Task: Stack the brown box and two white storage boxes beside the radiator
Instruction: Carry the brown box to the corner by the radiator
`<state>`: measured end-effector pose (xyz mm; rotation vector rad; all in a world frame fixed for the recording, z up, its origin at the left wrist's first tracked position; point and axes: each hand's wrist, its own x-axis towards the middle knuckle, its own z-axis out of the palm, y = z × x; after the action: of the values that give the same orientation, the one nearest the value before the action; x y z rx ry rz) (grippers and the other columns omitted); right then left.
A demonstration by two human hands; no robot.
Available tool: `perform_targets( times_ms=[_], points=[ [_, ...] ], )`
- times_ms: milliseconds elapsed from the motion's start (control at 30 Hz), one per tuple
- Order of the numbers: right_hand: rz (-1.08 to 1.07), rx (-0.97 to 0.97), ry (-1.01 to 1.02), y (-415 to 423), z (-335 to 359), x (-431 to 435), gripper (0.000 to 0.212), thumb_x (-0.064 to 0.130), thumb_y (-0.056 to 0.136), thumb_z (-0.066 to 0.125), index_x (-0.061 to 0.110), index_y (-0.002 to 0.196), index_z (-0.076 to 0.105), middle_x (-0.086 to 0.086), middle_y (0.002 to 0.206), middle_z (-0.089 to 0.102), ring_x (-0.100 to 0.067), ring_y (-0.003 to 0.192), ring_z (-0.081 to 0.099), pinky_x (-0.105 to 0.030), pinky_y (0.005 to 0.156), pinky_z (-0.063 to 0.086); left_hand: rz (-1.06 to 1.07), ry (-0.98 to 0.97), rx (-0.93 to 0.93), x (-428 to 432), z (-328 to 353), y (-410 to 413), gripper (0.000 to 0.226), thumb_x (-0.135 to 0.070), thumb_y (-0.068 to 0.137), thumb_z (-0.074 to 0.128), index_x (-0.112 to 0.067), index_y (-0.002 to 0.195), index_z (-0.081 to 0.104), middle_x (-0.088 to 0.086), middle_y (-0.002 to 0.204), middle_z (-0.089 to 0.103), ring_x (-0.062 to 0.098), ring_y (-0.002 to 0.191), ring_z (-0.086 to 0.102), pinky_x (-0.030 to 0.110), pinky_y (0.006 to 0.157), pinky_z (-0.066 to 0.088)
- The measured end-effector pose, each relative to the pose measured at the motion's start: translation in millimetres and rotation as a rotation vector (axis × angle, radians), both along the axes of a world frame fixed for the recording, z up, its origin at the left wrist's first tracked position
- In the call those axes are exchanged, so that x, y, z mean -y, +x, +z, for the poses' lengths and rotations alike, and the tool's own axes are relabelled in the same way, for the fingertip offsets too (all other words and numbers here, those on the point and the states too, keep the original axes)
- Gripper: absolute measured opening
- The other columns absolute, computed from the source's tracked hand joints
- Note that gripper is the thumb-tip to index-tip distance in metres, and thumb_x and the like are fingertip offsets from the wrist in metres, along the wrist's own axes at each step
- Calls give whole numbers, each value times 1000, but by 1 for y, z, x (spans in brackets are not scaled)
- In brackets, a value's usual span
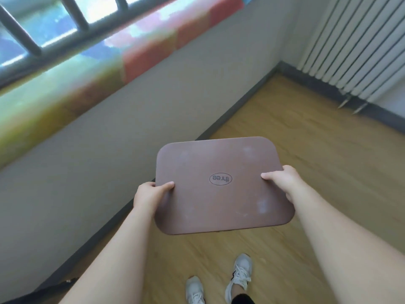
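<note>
I hold the brown box (219,163) in the air above the wooden floor, its flat lid facing me with an oval logo reading "three". My left hand (149,194) grips its left edge, thumb on the lid. My right hand (282,181) grips its right edge the same way. The white radiator (355,47) hangs on the wall at the upper right, well beyond the box. No white storage boxes are in view.
A grey wall (153,88) with a dark skirting board runs along the left to the corner near the radiator. A colourful padded window ledge (135,53) tops that wall. Wooden floor (306,132) lies between me and the radiator. My white shoes (238,275) show below.
</note>
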<state>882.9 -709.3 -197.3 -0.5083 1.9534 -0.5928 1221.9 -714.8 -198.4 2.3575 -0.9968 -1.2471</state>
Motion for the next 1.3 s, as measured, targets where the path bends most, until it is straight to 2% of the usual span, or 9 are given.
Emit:
perform_targets(
  times_ms=[100, 200, 367, 467, 767, 900, 1100, 1233, 1300],
  points=[
    [-54, 10, -9, -41, 7, 0, 48, 13, 76, 76, 7, 117, 52, -13, 115, 63, -31, 95, 62, -40, 82, 49, -56, 16, -6, 18, 11, -43, 36, -48, 72, 74, -16, 87, 64, -7, 76, 61, 14, 69, 56, 31, 61, 43],
    [-98, 15, -20, -83, 18, 2, 52, 13, 75, 75, 6, 121, 50, -14, 116, 61, -33, 100, 62, -47, 91, 51, -103, -6, -10, 38, 18, -89, 37, -47, 74, 72, -14, 90, 64, -4, 80, 62, 20, 74, 59, 32, 66, 45],
    [-165, -27, -50, -155, 34, 10, 42, 11, 72, 70, 9, 109, 48, -15, 111, 60, -34, 98, 61, -46, 89, 51, -178, -18, -22, 71, 31, -166, 38, -46, 74, 71, -12, 91, 62, -2, 79, 61, 20, 72, 58, 33, 64, 44],
    [-201, -45, -70, -191, 40, 17, 44, 9, 72, 69, 7, 111, 49, -16, 110, 61, -35, 98, 62, -47, 89, 52, -211, -16, -33, 90, 31, -204, 37, -46, 72, 72, -14, 87, 62, -1, 79, 62, 20, 72, 58, 34, 67, 46],
    [-269, -50, -65, -281, 35, 67, 43, 5, 73, 71, 6, 111, 50, -17, 109, 61, -32, 91, 61, -35, 72, 48, -303, 7, -48, 169, 23, -300, 35, -46, 71, 72, -15, 82, 59, 1, 83, 63, 25, 79, 61, 36, 73, 49],
    [-311, -64, -35, -321, 30, 108, 44, 4, 73, 71, 5, 111, 49, -18, 112, 60, -34, 99, 61, -42, 86, 51, -362, 30, -52, 226, 17, -343, 38, -46, 70, 73, -13, 86, 61, 1, 84, 64, 24, 79, 61, 36, 73, 50],
    [-335, -57, -25, -387, 34, 175, 50, 5, 75, 71, 7, 119, 45, -13, 111, 58, -33, 100, 60, -42, 88, 49, -419, 30, -49, 311, 20, -417, 37, -44, 71, 74, -16, 89, 57, -3, 77, 59, 27, 81, 60, 36, 76, 49],
    [-366, -57, -5, -425, 29, 206, 44, 4, 75, 70, 7, 113, 49, -15, 114, 60, -34, 102, 60, -45, 91, 50, -434, 21, -42, 350, 17, -463, 32, -42, 72, 73, -17, 84, 57, -3, 77, 60, 23, 73, 58, 34, 73, 47],
    [-368, -58, 7, -444, 26, 218, 42, 3, 75, 70, 7, 112, 49, -16, 114, 61, -35, 102, 60, -46, 91, 50, -441, 37, -27, 363, 14, -482, 31, -42, 73, 72, -15, 82, 58, 0, 80, 62, 24, 75, 59, 35, 73, 48]
  ],
)
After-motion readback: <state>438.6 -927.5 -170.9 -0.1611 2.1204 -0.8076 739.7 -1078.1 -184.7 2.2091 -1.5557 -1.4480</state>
